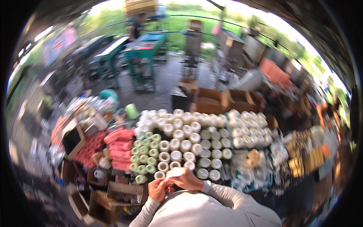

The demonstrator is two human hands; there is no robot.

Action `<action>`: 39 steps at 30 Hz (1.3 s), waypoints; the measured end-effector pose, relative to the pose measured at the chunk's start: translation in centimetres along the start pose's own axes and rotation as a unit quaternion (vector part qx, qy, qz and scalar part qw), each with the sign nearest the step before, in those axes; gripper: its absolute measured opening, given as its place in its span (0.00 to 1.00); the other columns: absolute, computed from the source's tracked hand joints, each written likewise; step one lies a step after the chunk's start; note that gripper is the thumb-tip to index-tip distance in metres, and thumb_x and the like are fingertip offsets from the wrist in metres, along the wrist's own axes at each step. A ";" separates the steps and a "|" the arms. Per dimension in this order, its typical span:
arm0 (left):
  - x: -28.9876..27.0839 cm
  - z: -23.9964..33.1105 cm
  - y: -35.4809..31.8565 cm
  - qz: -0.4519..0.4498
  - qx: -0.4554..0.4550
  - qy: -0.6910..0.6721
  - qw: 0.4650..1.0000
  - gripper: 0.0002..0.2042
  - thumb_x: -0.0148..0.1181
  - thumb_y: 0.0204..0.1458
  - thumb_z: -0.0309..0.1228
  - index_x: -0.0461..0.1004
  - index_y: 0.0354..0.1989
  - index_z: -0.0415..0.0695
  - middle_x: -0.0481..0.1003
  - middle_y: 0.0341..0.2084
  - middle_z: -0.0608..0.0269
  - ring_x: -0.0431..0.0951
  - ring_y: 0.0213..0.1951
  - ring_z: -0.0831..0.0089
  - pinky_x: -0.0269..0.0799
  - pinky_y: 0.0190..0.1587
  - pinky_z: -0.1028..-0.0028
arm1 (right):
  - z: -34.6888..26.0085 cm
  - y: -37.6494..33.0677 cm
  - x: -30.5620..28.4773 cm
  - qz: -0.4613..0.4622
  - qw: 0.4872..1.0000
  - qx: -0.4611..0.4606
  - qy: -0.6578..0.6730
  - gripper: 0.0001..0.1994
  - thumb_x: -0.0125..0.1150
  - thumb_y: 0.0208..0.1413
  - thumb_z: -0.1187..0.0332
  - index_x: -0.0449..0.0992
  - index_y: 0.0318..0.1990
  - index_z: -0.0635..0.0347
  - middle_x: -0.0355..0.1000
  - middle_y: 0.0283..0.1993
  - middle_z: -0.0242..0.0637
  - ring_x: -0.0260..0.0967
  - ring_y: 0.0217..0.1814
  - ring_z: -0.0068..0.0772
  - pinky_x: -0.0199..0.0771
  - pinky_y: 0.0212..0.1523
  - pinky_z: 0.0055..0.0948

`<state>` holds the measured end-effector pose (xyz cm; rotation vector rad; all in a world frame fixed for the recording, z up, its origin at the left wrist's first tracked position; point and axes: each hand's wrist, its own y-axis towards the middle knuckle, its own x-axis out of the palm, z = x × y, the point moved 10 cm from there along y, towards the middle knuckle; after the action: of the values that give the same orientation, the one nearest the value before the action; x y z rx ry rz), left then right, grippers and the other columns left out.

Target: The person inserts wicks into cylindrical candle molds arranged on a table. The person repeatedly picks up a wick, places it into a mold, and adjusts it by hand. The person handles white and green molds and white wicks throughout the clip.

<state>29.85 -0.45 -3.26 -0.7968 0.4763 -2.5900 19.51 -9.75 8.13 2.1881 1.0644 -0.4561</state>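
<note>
Close in front of my body my two hands meet at the near edge of a table full of rolls. My left hand [157, 190] is closed, thumb and fingertips pinched together. My right hand [186, 179] lies over it with bent fingers, touching the left fingertips. Whatever is between them is too small and blurred to make out. Just beyond stand rows of white rolls [185, 145], upright with round ends showing. Pale green rolls [153, 153] stand to their left, beside stacked pinkish-red bundles [120, 142]. More white rolls [249, 130] are grouped at the right.
Open cardboard boxes [126, 192] sit at lower left, and others [209, 99] behind the rolls. Clear plastic-wrapped goods [251, 172] and yellow-brown pieces [296, 166] lie to the right. Farther off are a green-framed roller table [145, 47] and a person [138, 27]. Another person [328, 110] is at far right.
</note>
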 end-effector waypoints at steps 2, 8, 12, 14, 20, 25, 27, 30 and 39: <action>-0.1 -1.3 0.2 0.003 -0.037 -0.082 0.996 0.10 0.62 0.67 0.29 0.80 0.46 0.33 0.84 0.32 0.53 0.85 0.27 0.67 0.84 0.29 0.68 | -1.8 0.3 -0.1 0.029 0.994 -0.091 -0.047 0.07 0.71 0.55 0.72 0.85 0.41 0.58 0.81 0.39 0.37 0.80 0.42 0.44 0.80 0.40 0.41; -7.0 6.8 0.0 0.077 0.184 -0.175 0.964 0.06 0.62 0.64 0.28 0.78 0.44 0.39 0.82 0.32 0.54 0.85 0.30 0.63 0.87 0.31 0.62 | 5.2 -0.9 -0.2 0.132 0.913 0.223 0.315 0.03 0.69 0.66 0.73 0.83 0.42 0.64 0.80 0.35 0.30 0.73 0.29 0.19 0.73 0.28 0.23; -18.5 19.2 -4.4 0.120 0.387 -0.168 0.899 0.08 0.63 0.65 0.34 0.74 0.40 0.44 0.82 0.40 0.51 0.86 0.41 0.59 0.91 0.39 0.55 | 5.8 -1.5 1.3 0.060 0.910 0.265 0.312 0.05 0.70 0.66 0.73 0.81 0.42 0.65 0.78 0.29 0.30 0.71 0.25 0.18 0.70 0.25 0.21; -23.1 25.3 -7.4 0.115 0.485 -0.151 0.854 0.06 0.63 0.64 0.30 0.73 0.40 0.43 0.82 0.42 0.48 0.86 0.42 0.57 0.91 0.43 0.58 | 5.9 -1.9 2.1 0.020 0.903 0.279 0.325 0.06 0.69 0.66 0.74 0.79 0.45 0.66 0.77 0.29 0.31 0.71 0.26 0.18 0.69 0.25 0.22; -29.1 31.8 -11.5 0.280 0.496 -0.057 0.820 0.35 0.63 0.62 0.25 0.55 0.76 0.47 0.82 0.40 0.54 0.84 0.36 0.70 0.84 0.32 0.69 | 7.2 -3.0 1.2 0.067 0.885 0.220 0.404 0.07 0.70 0.65 0.73 0.80 0.46 0.65 0.77 0.32 0.32 0.69 0.26 0.21 0.69 0.26 0.23; -32.5 44.2 -13.9 0.356 0.503 0.021 0.787 0.40 0.60 0.60 0.26 0.49 0.81 0.52 0.72 0.23 0.64 0.70 0.18 0.76 0.66 0.19 0.74 | 9.3 -4.7 1.9 0.086 0.866 0.271 0.412 0.04 0.68 0.66 0.76 0.78 0.44 0.62 0.75 0.34 0.31 0.69 0.28 0.23 0.69 0.27 0.25; -35.0 52.0 -15.9 0.457 0.478 0.131 0.738 0.47 0.64 0.58 0.25 0.41 0.82 0.49 0.73 0.22 0.61 0.71 0.18 0.73 0.66 0.17 0.70 | 9.4 -5.3 1.8 0.087 0.873 0.285 0.385 0.16 0.71 0.60 0.79 0.74 0.53 0.62 0.79 0.36 0.37 0.73 0.28 0.25 0.71 0.27 0.26; -40.3 60.5 -18.3 0.584 0.397 0.244 0.665 0.53 0.69 0.55 0.30 0.36 0.83 0.47 0.79 0.31 0.55 0.72 0.17 0.71 0.67 0.15 0.69 | 9.0 -5.4 1.7 0.109 0.838 0.285 0.452 0.18 0.70 0.61 0.80 0.71 0.56 0.62 0.78 0.37 0.39 0.73 0.29 0.27 0.72 0.29 0.29; -52.2 71.6 -14.2 0.572 0.089 0.763 0.288 0.19 0.60 0.63 0.31 0.75 0.61 0.42 0.85 0.39 0.56 0.86 0.38 0.65 0.81 0.49 0.60 | 6.0 -3.7 0.7 0.067 0.899 0.257 0.349 0.22 0.65 0.54 0.84 0.70 0.56 0.62 0.70 0.29 0.29 0.65 0.22 0.19 0.65 0.21 0.24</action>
<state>108.27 21.02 34.66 1.7995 0.6773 -0.9443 16.83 -11.81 1.84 2.9978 1.2294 0.1709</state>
